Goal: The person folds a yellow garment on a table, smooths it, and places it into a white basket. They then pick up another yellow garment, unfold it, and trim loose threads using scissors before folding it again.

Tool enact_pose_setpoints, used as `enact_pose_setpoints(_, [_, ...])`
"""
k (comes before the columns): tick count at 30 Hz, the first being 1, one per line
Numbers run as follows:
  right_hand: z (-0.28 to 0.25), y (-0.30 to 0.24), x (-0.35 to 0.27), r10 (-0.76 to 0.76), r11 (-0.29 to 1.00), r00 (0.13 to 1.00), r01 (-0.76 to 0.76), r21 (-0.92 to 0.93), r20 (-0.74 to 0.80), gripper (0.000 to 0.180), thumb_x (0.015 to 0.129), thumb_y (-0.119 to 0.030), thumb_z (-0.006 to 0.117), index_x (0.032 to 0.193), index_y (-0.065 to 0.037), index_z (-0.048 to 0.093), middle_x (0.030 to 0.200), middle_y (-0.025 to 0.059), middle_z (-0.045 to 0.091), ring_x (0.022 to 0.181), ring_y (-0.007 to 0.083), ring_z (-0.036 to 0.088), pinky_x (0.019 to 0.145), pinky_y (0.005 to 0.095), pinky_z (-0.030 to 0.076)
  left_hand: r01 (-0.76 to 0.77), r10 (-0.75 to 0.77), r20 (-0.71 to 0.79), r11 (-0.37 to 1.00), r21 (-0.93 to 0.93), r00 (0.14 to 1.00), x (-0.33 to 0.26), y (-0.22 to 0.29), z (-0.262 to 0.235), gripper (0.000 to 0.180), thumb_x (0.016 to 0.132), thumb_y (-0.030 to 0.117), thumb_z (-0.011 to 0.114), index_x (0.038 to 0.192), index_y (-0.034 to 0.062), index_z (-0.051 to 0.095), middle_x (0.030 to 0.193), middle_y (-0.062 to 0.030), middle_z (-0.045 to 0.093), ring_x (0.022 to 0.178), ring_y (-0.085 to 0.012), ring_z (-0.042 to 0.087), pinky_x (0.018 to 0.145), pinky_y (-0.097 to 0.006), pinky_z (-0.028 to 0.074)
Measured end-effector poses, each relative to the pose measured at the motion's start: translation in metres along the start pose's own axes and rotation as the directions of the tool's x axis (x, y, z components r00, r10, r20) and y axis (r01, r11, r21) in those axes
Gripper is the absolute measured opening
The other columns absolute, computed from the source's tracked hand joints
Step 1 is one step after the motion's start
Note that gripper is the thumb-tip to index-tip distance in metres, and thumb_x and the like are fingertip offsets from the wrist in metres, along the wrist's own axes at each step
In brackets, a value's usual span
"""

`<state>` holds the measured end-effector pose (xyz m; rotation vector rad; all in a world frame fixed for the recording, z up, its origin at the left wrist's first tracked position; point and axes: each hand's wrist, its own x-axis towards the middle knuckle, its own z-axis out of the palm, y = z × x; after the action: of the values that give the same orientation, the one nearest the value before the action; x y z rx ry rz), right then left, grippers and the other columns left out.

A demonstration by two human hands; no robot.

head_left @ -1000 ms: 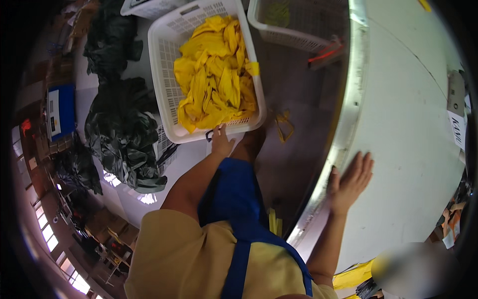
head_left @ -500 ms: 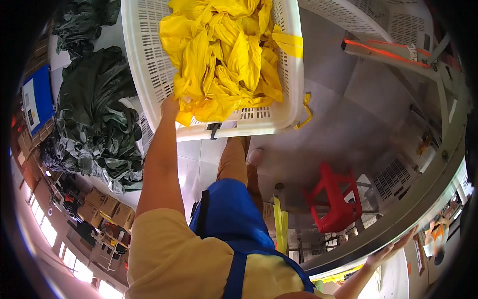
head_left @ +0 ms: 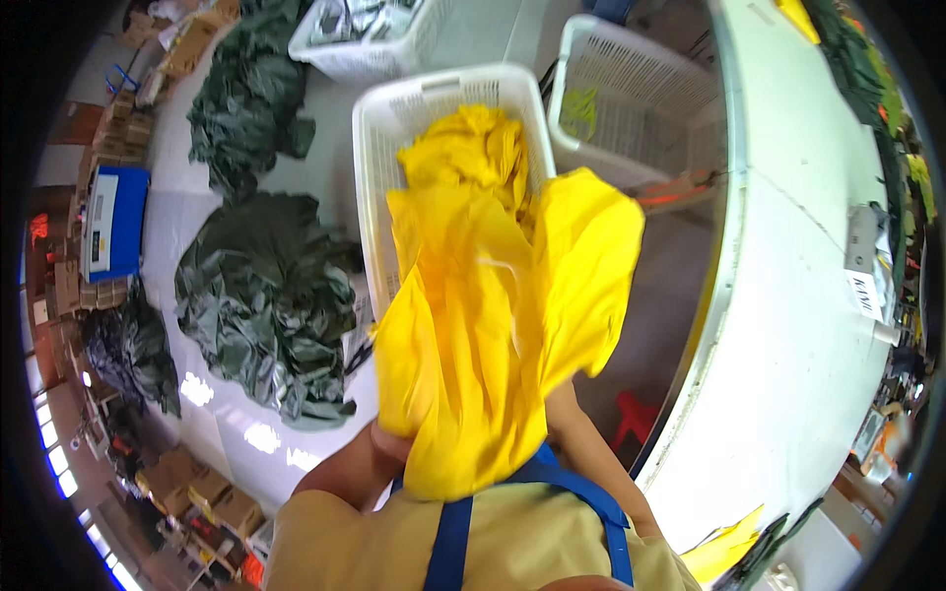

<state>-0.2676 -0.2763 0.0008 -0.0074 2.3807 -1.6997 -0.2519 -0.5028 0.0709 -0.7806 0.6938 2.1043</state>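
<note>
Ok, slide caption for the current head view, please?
Yellow fabric held up before a white basket, dark green heaps to the left.

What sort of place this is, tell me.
Likely a garment workshop: yellow cloth heaped in a white basket, piles of dark green material, and a long pale worktable.

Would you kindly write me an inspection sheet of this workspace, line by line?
Surface: white table at right, crossed by a thin dark line.
Job's things: yellow fabric piece held up, overlapping a white slotted basket containing more yellow fabric.
Clutter: dark green fabric heaps at left.
Hands: left hand and right hand, both mostly hidden by the raised piece; grip unclear.
Cables: nothing seen.
Surroundings: blue-and-white box, cardboard boxes, two more white baskets.
</note>
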Motion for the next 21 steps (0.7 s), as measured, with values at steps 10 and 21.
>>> enact_pose_setpoints(10, [-0.17, -0.196, 0.042, -0.195, 0.953, 0.904, 0.267, 0.144, -0.381, 0.025, 0.089, -0.011, 0.052, 0.109, 0.001, 0.059, 0.104, 0.0094, 0.066, 0.095, 0.02, 0.061, 0.083, 0.0311, 0.047, -0.583, 0.28, 0.613, 0.722, 0.372, 0.739, -0.073, 0.092, 0.062, 0.08, 0.081, 0.049, 0.061, 0.143, 0.0104, 0.027, 0.145, -0.0159, 0.031, 0.135, -0.0346, 0.027, 0.107, -0.055, 0.026])
enact_pose_setpoints(21, [-0.529, -0.32, -0.466, -0.739, 0.485, 0.112, -0.595, -0.641, -0.664, 0.025, 0.087, -0.017, 0.052, 0.104, 0.0, 0.058, 0.097, 0.0141, 0.061, 0.09, 0.029, 0.057, 0.078, 0.0366, 0.044, -0.733, -0.508, 0.83, -0.651, -0.195, 0.231, -0.047, -0.083, 0.52, 0.103, 0.076, 0.041, 0.072, 0.148, 0.0108, 0.005, 0.148, -0.0187, 0.027, 0.136, -0.0272, 0.028, 0.109, -0.033, 0.025])
